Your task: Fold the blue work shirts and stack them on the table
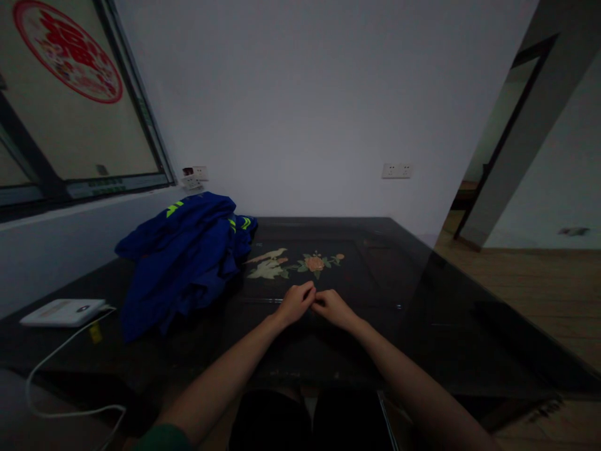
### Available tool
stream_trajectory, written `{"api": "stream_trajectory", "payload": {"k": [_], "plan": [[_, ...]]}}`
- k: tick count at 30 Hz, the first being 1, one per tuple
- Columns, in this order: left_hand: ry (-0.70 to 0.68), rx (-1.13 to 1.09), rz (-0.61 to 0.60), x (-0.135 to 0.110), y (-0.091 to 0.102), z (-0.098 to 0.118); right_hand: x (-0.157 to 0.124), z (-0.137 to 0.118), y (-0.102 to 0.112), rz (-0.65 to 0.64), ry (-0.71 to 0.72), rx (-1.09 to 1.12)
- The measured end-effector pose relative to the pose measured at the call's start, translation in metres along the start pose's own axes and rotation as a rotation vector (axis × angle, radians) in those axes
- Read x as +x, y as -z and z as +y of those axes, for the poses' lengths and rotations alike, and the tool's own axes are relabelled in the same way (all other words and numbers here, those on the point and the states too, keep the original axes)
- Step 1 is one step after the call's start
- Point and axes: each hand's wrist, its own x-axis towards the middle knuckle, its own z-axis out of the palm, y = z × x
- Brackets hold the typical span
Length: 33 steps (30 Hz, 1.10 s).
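My left hand (295, 302) and my right hand (334, 308) rest together on a dark table (413, 294), fingertips touching in front of me. Both hands have their fingers curled in; whether anything is pinched between them I cannot make out. Just beyond the hands lies a floral and bird inlay (293, 263) in the tabletop. A crumpled blue garment with neon-yellow stripes (185, 257) is heaped on the table to the left of my left hand, a short reach away.
A white flat device (63, 311) with a white cable (61, 357) lies at the table's left end. A window (70, 100) with a red decal is on the left wall. Wall sockets (397, 170) sit behind the table. A doorway (498, 144) and wooden floor are to the right.
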Motion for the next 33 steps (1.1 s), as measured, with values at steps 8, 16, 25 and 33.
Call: {"api": "stream_trajectory", "payload": {"k": [8,16,25,33], "plan": [[-0.014,0.021,-0.004,-0.0005,0.0013,0.0001,-0.0002,0.0033,0.0012,-0.023,0.014,-0.007],[-0.026,0.039,-0.003,0.0004,0.0019,-0.0026,0.0013,0.0044,0.0007,-0.025,0.004,-0.017],[-0.036,0.029,-0.012,0.0007,0.0045,-0.0003,0.0005,0.0043,0.0033,-0.038,0.005,-0.011],[-0.036,0.050,-0.014,0.0002,0.0072,0.0009,0.0014,0.0057,0.0023,-0.031,0.012,-0.018]]}}
